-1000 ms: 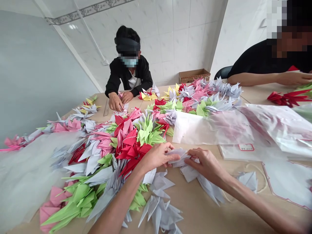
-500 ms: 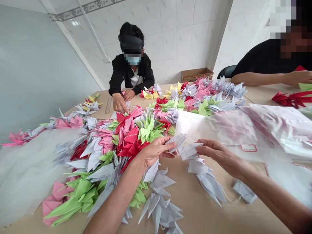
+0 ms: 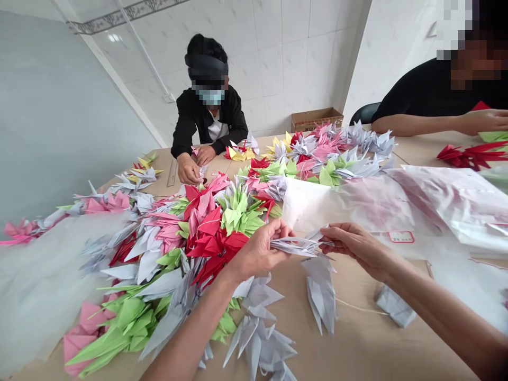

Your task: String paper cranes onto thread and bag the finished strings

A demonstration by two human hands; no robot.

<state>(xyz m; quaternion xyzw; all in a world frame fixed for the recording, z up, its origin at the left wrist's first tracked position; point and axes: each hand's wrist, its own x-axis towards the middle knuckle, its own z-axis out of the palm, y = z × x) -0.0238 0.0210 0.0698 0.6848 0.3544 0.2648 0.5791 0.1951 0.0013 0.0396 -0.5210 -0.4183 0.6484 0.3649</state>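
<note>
Mixed origami cranes [image 3: 210,238] heaped beside the left grip [image 3: 257,251], pinching a flattened pale grey paper crane [image 3: 296,246] held in mid-air; right grip [image 3: 359,246] pressed together on its far end, contact hard to see. Grey cranes [image 3: 320,291] hanging just below, over the wooden surface [image 3: 357,338]; grey paper bundle [image 3: 395,309] further right.

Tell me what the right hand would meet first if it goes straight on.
Likely the pale grey origami crane just ahead of the right hand, seemingly touching it; depth is unclear.
</note>
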